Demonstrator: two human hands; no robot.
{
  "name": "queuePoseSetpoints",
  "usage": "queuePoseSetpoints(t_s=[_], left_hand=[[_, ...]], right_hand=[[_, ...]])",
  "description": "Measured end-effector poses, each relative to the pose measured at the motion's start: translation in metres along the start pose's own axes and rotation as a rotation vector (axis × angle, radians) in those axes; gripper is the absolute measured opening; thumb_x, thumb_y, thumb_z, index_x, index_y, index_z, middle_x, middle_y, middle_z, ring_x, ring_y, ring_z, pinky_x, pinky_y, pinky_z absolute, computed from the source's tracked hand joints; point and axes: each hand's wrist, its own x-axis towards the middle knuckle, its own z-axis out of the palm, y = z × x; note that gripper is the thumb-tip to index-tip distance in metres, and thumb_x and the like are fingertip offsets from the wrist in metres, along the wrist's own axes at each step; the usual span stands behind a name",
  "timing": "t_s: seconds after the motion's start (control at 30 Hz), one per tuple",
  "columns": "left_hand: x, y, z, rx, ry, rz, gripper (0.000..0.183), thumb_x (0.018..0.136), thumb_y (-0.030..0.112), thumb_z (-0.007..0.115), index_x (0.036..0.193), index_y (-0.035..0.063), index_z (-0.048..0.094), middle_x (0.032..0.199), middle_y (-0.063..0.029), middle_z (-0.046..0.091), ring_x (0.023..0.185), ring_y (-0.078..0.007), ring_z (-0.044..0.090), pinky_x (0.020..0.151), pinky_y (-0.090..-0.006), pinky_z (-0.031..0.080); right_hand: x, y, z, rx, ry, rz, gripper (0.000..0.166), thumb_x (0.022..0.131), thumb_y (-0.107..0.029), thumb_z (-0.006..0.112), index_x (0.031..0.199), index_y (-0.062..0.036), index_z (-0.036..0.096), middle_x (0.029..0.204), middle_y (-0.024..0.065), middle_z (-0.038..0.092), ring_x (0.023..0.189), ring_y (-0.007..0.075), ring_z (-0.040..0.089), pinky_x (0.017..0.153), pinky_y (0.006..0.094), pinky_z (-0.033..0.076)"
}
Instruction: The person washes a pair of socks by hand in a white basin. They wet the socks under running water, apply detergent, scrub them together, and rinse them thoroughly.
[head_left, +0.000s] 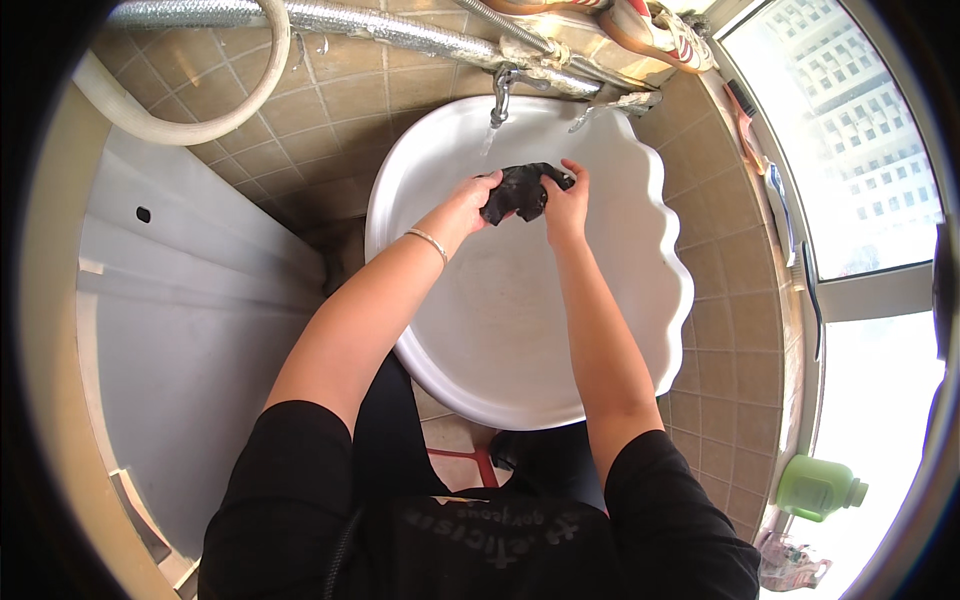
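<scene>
Both of my hands hold a crumpled black cloth (517, 191) above the bowl of a white scalloped-rim sink (495, 315). My left hand (480, 196) grips the cloth's left end, with a bangle on that wrist. At the right end, my right hand (566, 196) pinches the fabric between thumb and fingers. Water (487, 141) runs from a metal tap (501, 101) and falls close to the cloth's left side. The cloth's exact kind cannot be told.
Foil-wrapped pipe (390, 28) and a pale hose (187, 135) run along the tiled wall. A grey appliance (195, 285) stands left. Sneakers (660, 37) sit on the upper ledge. Brushes (742, 124) and a green plastic bottle (814, 487) line the windowsill at right.
</scene>
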Motion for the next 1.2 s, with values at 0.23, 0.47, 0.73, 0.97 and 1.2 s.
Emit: queuePoseSetpoints(t_s=[0.23,0.47,0.73,0.97,1.2], left_hand=[[-0.035,-0.006,0.025,-0.155,0.075,-0.075,0.030,0.094,0.035,0.045,0.095,0.0073,0.054,0.085,-0.0042,0.056,0.069,-0.0179,0.055,0.061,-0.0340,0.047],[-0.022,-0.008,0.004,-0.112,-0.123,0.009,0.020,0.090,0.023,0.043,0.076,0.0083,0.047,0.077,-0.0048,0.053,0.066,-0.0160,0.052,0.055,-0.0333,0.043],[-0.036,-0.003,0.017,-0.224,-0.128,0.032,0.024,0.090,0.016,0.037,0.068,0.0124,0.047,0.061,-0.0028,0.048,0.045,-0.0182,0.044,0.040,-0.0341,0.033],[-0.016,0.001,-0.003,-0.275,-0.167,0.067,0.024,0.092,0.019,0.035,0.080,0.0064,0.050,0.076,-0.0071,0.056,0.061,-0.0210,0.055,0.049,-0.0345,0.043],[-0.024,0.001,0.020,-0.210,-0.224,0.130,0.030,0.093,0.037,0.048,0.096,0.0089,0.055,0.087,-0.0043,0.058,0.076,-0.0168,0.058,0.065,-0.0315,0.047]], right_hand=[[-0.050,-0.024,0.048,-0.874,-0.063,-0.229,0.043,0.084,-0.042,0.058,0.073,-0.0006,0.064,0.068,0.0167,0.062,0.061,0.0354,0.059,0.061,0.0382,0.048],[-0.066,-0.018,0.060,-0.833,-0.017,-0.409,0.039,0.088,-0.035,0.051,0.083,0.0002,0.067,0.073,0.0215,0.063,0.069,0.0372,0.062,0.067,0.0421,0.047],[-0.066,-0.025,0.064,-0.846,-0.007,-0.363,0.043,0.089,-0.039,0.047,0.075,-0.0023,0.064,0.070,0.0195,0.063,0.066,0.0379,0.060,0.063,0.0429,0.048],[-0.061,-0.031,0.079,-0.849,0.019,-0.312,0.043,0.089,-0.039,0.048,0.074,-0.0018,0.065,0.069,0.0192,0.063,0.068,0.0374,0.061,0.066,0.0431,0.048],[-0.029,-0.022,0.065,-0.551,0.181,0.120,0.048,0.092,-0.042,0.042,0.091,0.0028,0.059,0.088,0.0214,0.064,0.087,0.0365,0.061,0.080,0.0445,0.046]])
